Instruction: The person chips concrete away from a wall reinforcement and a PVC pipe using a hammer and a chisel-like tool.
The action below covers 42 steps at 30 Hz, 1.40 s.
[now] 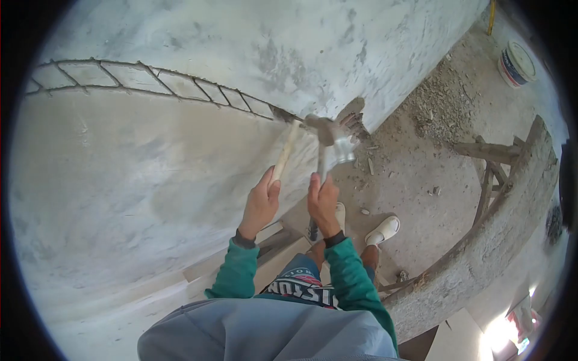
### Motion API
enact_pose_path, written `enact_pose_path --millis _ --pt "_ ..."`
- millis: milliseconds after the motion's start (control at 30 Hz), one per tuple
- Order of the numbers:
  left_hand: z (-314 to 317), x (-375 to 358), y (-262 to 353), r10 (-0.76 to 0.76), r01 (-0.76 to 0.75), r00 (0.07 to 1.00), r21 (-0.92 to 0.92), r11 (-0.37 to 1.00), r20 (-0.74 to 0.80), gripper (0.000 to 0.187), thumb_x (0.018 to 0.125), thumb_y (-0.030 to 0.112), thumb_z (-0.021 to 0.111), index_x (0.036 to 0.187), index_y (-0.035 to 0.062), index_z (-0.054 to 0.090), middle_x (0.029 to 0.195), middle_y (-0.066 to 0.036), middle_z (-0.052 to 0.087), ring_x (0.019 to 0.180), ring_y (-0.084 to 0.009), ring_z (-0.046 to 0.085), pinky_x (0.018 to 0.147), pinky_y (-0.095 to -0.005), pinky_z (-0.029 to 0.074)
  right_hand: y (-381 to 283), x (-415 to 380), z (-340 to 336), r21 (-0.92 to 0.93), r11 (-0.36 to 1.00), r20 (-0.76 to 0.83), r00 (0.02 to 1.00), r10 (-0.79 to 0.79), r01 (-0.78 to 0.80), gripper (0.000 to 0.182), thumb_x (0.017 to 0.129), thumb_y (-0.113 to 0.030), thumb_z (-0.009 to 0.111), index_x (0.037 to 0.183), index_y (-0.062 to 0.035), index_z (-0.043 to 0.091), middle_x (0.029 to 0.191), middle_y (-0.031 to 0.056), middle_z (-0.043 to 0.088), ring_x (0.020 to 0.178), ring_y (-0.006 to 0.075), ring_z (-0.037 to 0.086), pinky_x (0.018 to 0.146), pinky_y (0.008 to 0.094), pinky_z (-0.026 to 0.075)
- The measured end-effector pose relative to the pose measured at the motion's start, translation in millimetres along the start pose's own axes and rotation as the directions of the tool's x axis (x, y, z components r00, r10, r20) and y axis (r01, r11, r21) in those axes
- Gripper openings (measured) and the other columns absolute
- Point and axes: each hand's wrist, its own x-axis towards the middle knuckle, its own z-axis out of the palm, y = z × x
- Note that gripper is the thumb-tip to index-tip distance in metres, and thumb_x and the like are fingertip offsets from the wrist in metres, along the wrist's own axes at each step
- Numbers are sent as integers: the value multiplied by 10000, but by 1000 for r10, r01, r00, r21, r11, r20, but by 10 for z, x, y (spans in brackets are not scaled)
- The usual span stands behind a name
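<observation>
My left hand [261, 204] is closed around a pale wooden handle [286, 150], whose far end reaches the wall beside a dark, chipped spot. A brownish tool head [319, 127] shows at that end, blurred, and I cannot make out its exact kind. In my right hand [324, 201] is a hammer [342, 151] with a shiny metal head, smeared by motion and close against the brownish head. The groove [180, 89] in the plastered wall [132, 156] consists of two cut lines joined by slanting cuts and ends near the tools.
Rubble [442, 108] is strewn along the wall's foot. A white bucket [516, 64] stands at the upper right. A rough wooden plank [481, 259] on a trestle [490, 174] curves along my right. Pale shoes [383, 230] rest on the dusty floor below me.
</observation>
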Motion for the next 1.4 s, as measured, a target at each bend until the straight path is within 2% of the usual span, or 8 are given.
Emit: enact_pose_path --millis 167,633,733,833,1033,1100,1333,1400 --pt "-73 -44 -154 -93 130 981 -217 967 173 473 988 290 498 1365 9 451 811 -279 608 738 -435 605 628 -413 462 -288 -33 -320 295 936 -6 979 201 -191 461 997 -412 477 888 33 527 569 30 520 501 137 510 469 317 405" --pt "-211 25 -5 -104 102 988 21 995 115 415 986 266 480 1340 49 484 825 -287 624 794 -478 612 651 -487 477 -492 -363 108 680 720 -273 959 71 140 412 1005 -372 463 862 8 532 567 29 523 482 159 519 447 329 392" --pt "-132 55 -292 55 -54 996 -16 998 70 436 993 292 479 1336 23 480 815 -229 641 666 -413 626 613 -450 476 91 -233 337 4 1000 -4 1000 7 -7 396 1006 -354 464 892 19 535 590 43 537 491 190 537 466 356 412" --pt "-104 302 -415 78 -27 972 -223 974 223 472 1005 337 473 1333 -2 476 766 -116 600 554 -265 564 579 -390 465 -24 -171 252 152 961 21 973 232 -232 396 1003 -353 477 901 26 528 610 51 541 499 188 540 481 366 423" --pt "-77 -95 -484 -93 664 727 -662 347 681 482 1017 353 457 1336 -8 463 719 -79 542 532 -190 503 552 -355 439 -105 -420 64 368 907 -59 968 244 -206 437 1008 -407 454 853 -2 508 548 17 481 476 106 503 436 281 400" --pt "35 -151 -401 66 -2 961 -229 973 270 437 1007 311 470 1326 12 469 719 -170 570 529 -271 561 555 -389 448 -94 -398 39 369 905 -57 966 251 -213 441 1010 -415 446 840 -11 498 542 12 472 466 95 487 428 262 386" --pt "-114 112 -198 -138 149 948 -17 989 287 425 1017 275 452 1329 -12 470 751 -48 518 653 -155 483 620 -320 421 -167 -368 75 381 915 -134 972 195 -131 462 1014 -424 434 808 -13 482 536 22 472 451 101 465 421 243 358" --pt "-150 145 -209 -130 171 949 -124 977 289 414 993 275 465 1309 7 485 832 -257 602 771 -385 624 697 -406 470 -324 -377 148 438 897 -200 967 155 -53 460 1013 -421 436 808 -12 490 539 28 477 458 110 473 426 250 363"
